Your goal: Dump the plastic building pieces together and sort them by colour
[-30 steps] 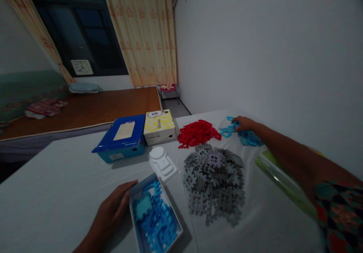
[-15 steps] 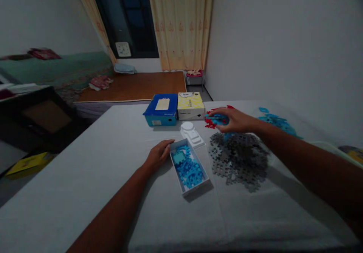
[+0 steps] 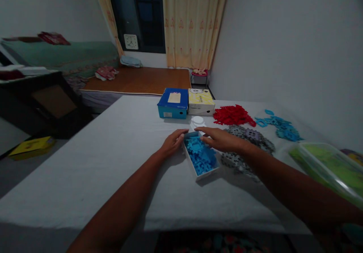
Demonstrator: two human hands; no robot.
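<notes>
Resting against the far left corner of the white box [image 3: 208,173], the left hand [image 3: 173,142] is seen with its grip loosely open, fingertips touching the rim, nothing clasped. The right hand [image 3: 221,140] is held flat, palm down, over the box's far end, grip spread open; whether anything sits under the palm cannot be told. The white box is placed mid-desk [image 3: 127,162], open side up, long axis running far-left to near-right, heaped with blue pieces [image 3: 202,156]. Work is judged well along: the box looks nearly full, but loose blue pieces [image 3: 280,127] lie well apart at far right. A grey pile [image 3: 252,138] is just beside the box, a red pile [image 3: 232,115] beyond.
</notes>
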